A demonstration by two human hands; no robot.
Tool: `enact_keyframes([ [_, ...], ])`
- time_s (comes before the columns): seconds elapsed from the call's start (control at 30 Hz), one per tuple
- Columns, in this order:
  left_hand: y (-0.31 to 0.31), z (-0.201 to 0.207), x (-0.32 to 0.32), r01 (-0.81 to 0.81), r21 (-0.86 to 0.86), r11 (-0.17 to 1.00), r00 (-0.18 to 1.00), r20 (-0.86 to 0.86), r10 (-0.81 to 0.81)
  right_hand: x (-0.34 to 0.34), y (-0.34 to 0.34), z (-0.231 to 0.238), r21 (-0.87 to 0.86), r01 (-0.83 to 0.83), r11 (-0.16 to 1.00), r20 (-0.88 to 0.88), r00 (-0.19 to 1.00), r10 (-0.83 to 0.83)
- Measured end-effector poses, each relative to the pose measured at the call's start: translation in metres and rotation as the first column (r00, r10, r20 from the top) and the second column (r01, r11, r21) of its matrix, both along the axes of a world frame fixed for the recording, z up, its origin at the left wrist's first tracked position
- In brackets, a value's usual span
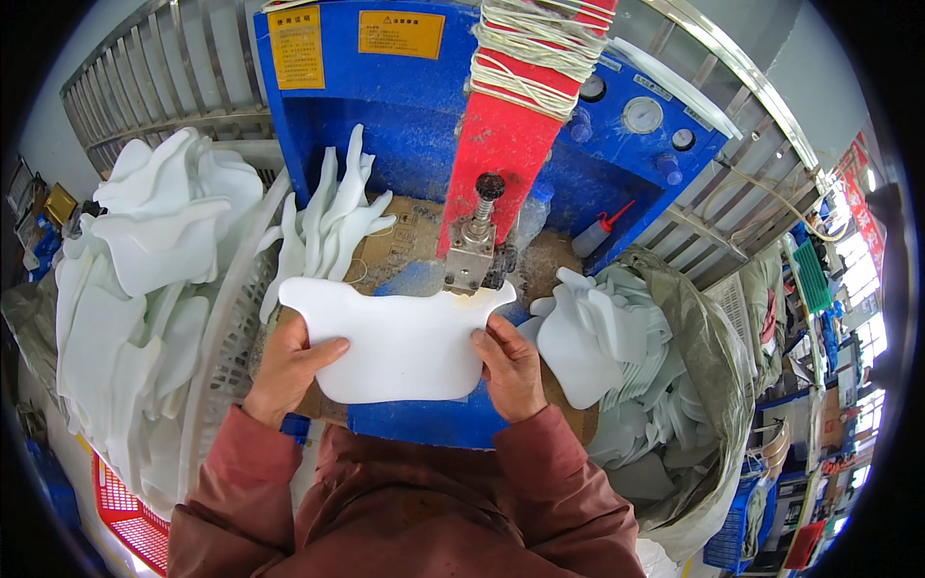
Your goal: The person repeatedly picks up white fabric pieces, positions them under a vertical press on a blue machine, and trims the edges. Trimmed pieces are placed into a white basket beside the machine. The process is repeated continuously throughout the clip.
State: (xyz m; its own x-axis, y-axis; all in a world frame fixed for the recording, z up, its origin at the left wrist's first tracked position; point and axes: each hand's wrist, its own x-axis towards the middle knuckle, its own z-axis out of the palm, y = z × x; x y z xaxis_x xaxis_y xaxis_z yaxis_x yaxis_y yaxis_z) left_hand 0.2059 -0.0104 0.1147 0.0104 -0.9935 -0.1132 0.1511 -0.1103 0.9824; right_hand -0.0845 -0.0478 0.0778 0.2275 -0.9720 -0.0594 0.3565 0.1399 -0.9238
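Left hand (289,371) half closed, thumb on the upper face of a white curved panel (400,337), fingers mostly tucked behind its edge. Right hand (514,368) pinches the opposite end the same way, thumb on top, fingers curled. Wide two-ended grip, probably to keep the piece level and steer both sides evenly. Panel sits in front of the worker, over the blue base (414,424), far edge right by the metal head (472,258); can't tell whether they touch. Narrow white offcuts (332,217) heaped just beyond, likely pushed aside to free the working spot. White pieces fill a pale crate (217,385) at left and a grey-green sack (718,405) at right, both seemingly kept within arm's reach. Farther back: red arm (496,144) carrying the head, wound with pale cord (535,48); blue machine housing (385,106), gauge (642,115) facing the worker, presumably for easy reading; metal rails (154,77) behind.
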Motion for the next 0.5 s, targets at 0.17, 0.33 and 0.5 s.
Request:
enact_keyframes([
  [0.17,-0.008,0.001,-0.007,0.025,-0.009,1.000,1.000,0.000,-0.025,-0.008,-0.001,0.001,-0.009,0.043,0.999,-0.045,0.998,-0.044],
  [0.33,-0.015,0.002,-0.012,0.036,0.014,0.999,0.999,-0.002,-0.036,-0.015,-0.004,0.001,-0.019,0.049,0.999,-0.034,0.998,-0.050],
  [0.5,-0.023,0.001,-0.017,0.065,0.026,0.998,0.998,0.005,-0.065,-0.024,-0.007,0.001,-0.031,0.048,0.998,-0.036,0.998,-0.049],
])
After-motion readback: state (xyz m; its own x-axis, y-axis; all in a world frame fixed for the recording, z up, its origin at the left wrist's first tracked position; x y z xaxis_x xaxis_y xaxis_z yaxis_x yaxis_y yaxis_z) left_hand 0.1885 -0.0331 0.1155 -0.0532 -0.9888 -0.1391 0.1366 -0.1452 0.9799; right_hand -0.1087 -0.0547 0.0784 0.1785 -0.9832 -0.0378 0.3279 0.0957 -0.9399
